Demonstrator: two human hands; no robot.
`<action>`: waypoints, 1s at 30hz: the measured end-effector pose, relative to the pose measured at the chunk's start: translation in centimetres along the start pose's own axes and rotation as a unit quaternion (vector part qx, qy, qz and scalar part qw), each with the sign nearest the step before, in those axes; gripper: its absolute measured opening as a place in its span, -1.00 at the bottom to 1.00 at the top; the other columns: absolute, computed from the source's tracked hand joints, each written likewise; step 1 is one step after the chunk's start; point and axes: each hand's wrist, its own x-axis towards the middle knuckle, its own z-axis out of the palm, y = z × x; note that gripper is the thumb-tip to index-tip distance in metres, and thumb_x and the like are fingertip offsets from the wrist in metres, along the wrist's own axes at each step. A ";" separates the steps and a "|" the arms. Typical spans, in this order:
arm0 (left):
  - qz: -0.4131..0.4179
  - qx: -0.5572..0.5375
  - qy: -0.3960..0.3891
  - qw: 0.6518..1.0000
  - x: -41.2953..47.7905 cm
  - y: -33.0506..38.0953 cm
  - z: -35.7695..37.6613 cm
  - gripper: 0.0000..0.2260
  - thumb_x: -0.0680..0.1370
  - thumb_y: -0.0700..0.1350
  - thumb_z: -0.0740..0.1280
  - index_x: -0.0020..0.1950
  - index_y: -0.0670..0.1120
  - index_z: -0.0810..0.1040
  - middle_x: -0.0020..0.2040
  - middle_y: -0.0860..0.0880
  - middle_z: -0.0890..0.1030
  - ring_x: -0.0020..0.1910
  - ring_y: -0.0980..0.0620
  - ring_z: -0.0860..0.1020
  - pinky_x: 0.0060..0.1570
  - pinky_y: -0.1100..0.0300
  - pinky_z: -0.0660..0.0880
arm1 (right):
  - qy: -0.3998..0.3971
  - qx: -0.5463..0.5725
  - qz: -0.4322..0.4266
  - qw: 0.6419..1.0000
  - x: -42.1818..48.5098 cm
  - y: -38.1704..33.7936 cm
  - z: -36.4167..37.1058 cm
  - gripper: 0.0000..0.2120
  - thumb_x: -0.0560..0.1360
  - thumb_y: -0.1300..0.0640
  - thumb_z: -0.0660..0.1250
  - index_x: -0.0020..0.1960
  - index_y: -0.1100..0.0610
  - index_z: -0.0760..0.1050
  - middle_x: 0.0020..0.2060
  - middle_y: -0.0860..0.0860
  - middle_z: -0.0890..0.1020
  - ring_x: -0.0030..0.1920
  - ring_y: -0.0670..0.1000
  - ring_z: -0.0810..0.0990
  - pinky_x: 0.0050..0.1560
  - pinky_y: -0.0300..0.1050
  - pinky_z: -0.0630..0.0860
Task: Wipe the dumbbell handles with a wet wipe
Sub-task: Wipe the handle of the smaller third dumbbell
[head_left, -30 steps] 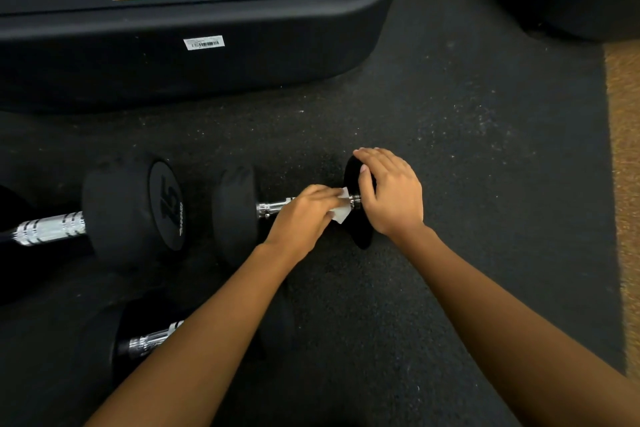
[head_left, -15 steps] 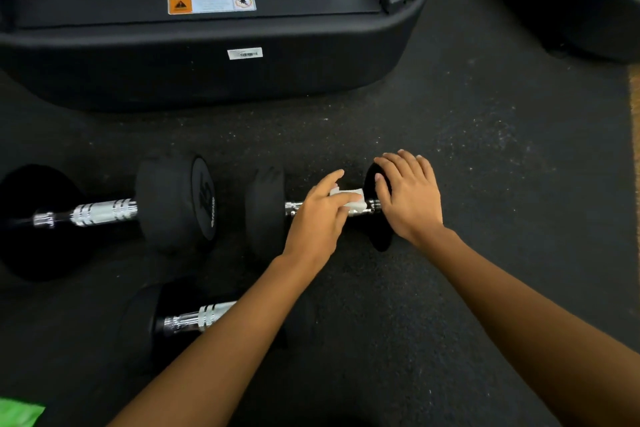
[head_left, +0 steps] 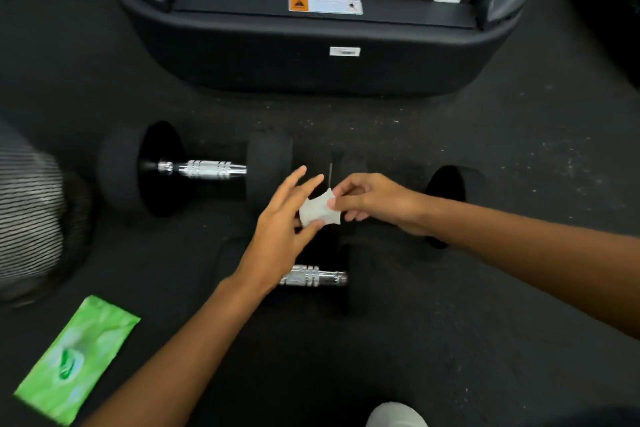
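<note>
Three dumbbells (head_left: 204, 168) are lying on the black rubber floor (head_left: 519, 288), with a treadmill base (head_left: 311, 55) sitting far and a green wipes pack (head_left: 76, 357) near left. The left hand (head_left: 280, 229), fingers splayed, and the curled right hand (head_left: 377, 201) are both pinching the wet wipe (head_left: 318, 210) just above them.

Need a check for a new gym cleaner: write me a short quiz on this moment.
1. True or false: the wet wipe lies on the floor.
2. Where is the green pack? A: on the floor, at the person's near left. B: at the far right. C: out of view.
3. How many dumbbell handles show bare chrome?

Key:
1: false. The left hand and the right hand pinch it between them.
2: A.
3: two, counting the lower handle.
</note>
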 end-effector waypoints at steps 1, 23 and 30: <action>-0.006 0.000 -0.002 1.000 -0.6 -0.3 -0.7 -0.40 0.45 -0.28 0.40 0.34 0.18 0.28 0.45 0.12 0.19 0.36 0.10 0.34 0.14 0.24 0.49 | -0.001 0.026 0.009 1.000 0.4 -0.4 1.4 -0.74 0.48 0.16 0.38 0.11 0.23 0.45 -0.10 0.11 0.58 -0.15 -0.01 0.53 -0.17 -0.22 0.46; -0.043 0.244 0.002 0.969 -8.1 -8.1 -4.5 -0.69 0.62 -0.16 0.15 0.35 -0.18 0.39 0.35 -0.11 0.43 0.41 0.01 0.27 0.38 0.21 0.08 | 0.237 0.081 -0.005 0.968 2.5 4.5 17.3 -0.74 0.47 0.38 0.32 0.02 0.09 0.38 -0.20 0.01 0.52 -0.17 -0.03 0.52 -0.23 -0.27 0.46; -0.089 0.187 0.026 0.978 -8.3 -7.9 -3.2 -0.60 0.64 -0.04 -0.02 0.40 -0.17 0.32 0.41 -0.08 0.35 0.41 0.17 0.11 0.43 0.18 0.04 | 0.294 -0.209 -0.095 0.928 1.9 5.2 19.2 -0.68 0.50 0.25 0.30 0.22 0.04 0.39 0.07 0.00 0.48 0.06 -0.02 0.41 -0.03 -0.14 0.46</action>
